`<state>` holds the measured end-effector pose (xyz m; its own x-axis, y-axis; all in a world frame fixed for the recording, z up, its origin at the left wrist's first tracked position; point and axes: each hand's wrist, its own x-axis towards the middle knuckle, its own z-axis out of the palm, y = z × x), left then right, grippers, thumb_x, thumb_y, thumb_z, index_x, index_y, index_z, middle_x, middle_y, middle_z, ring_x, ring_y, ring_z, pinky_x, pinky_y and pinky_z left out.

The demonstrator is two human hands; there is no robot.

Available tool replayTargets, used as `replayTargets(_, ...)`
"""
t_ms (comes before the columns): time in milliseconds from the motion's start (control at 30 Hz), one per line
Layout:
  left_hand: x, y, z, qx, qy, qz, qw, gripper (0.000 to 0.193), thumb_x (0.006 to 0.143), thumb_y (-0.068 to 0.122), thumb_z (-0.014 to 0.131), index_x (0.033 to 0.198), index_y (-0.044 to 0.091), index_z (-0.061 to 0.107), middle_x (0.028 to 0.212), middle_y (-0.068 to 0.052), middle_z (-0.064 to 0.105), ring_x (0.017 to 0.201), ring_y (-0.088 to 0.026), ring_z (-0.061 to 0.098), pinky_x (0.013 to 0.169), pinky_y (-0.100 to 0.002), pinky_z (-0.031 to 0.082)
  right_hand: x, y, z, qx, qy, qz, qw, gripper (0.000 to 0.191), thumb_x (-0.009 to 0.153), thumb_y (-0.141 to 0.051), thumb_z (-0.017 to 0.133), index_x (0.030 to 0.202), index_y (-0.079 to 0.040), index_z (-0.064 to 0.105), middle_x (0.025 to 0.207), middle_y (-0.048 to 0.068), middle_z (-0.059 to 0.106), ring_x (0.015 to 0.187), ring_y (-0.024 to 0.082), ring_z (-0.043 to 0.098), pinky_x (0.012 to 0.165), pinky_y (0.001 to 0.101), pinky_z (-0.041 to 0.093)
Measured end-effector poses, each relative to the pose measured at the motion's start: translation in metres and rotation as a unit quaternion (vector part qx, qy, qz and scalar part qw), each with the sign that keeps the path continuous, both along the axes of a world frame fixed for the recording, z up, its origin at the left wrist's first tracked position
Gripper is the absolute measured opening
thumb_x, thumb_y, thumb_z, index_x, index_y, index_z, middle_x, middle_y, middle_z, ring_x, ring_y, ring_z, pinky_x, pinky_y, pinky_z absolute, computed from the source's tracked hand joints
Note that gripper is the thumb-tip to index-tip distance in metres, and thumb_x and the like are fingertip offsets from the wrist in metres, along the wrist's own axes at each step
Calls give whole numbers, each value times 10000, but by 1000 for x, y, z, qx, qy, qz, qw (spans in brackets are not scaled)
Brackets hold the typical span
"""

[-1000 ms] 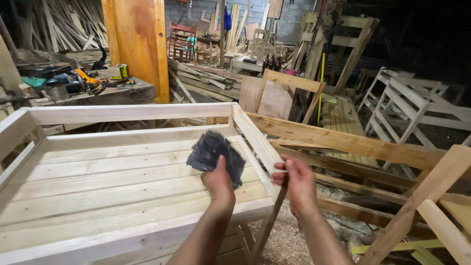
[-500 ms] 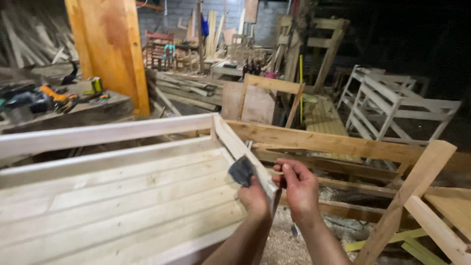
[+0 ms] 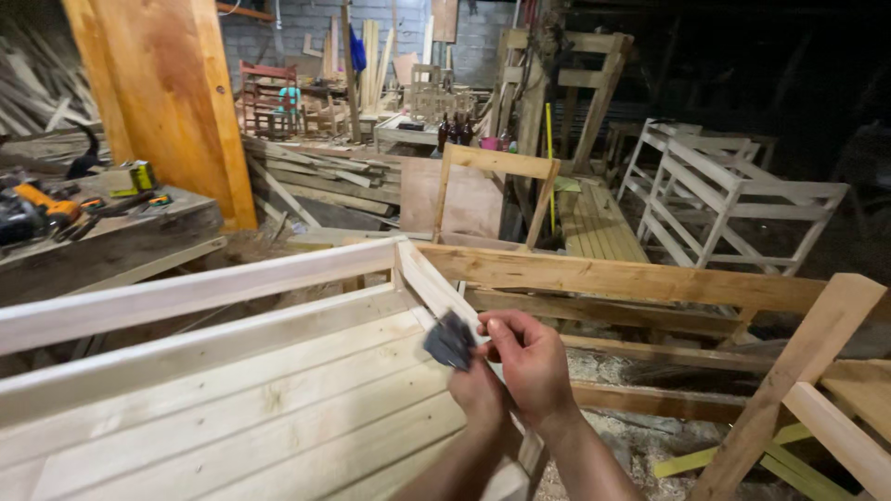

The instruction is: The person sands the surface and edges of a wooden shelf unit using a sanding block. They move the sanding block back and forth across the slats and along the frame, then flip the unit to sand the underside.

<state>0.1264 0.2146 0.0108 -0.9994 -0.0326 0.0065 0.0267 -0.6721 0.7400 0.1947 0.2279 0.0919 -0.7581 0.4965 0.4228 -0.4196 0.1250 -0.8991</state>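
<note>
Hands meet at the corner of a pale wooden frame [image 3: 278,278] in a dim workshop. Both belong to the person wearing the camera. The left hand [image 3: 478,390] and the right hand [image 3: 531,364] press close together over a small, dark grey folded sheet, likely sandpaper [image 3: 451,340], which sits against the frame's angled side rail [image 3: 429,283], near where it joins the long back rail. The fingers [image 3: 501,330] of the right hand are curled tight onto the sheet's edge; the left hand's fingers are pinched on it from below, partly hidden.

Judging by the look of it, the frame is already assembled: slats [image 3: 260,408] lie side by side inside it, bare and unpainted. Work on the surface seems to be under way at this one corner, with the rest of the rail and slats showing no finish yet.

Behind, a counter [image 3: 121,232] carries power tools [image 3: 37,209], and an orange-stained board [image 3: 167,102] stands upright. White-painted frames [image 3: 733,195] stand to the right.
</note>
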Motion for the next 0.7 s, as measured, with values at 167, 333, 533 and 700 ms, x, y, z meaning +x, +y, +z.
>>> replayTargets(167,-63,-15,27,22,-50,-90,994,231,1001,182,582,864,0,619,700,-47,571,547,-174,485,441,-356,385,-23,-3,4,59,-63,13,996,217,978,-132,616,1041,20,758,874,56,741,711,106,660,662,249,540)
replayTargets(333,-66,-10,16,207,4,-123,970,120,962,139,603,855,84,605,704,16,593,562,-90,546,458,-266,432,-50,-6,11,131,-68,58,987,221,973,-142,628,1034,16,770,876,51,761,775,81,678,736,238,569)
replayTargets(533,-110,-9,16,51,20,-87,995,314,997,239,606,756,36,602,700,-23,590,573,-128,524,462,-316,411,-62,0,6,210,-93,59,972,218,981,-151,627,1032,-2,778,878,35,774,788,72,681,737,235,572)
replayTargets(700,-184,-24,71,-175,-16,54,983,455,1001,367,638,936,-79,706,823,-128,729,690,-225,582,666,-433,501,-67,17,7,174,-150,17,973,221,975,-191,644,1050,-26,771,862,30,762,718,96,697,662,258,586)
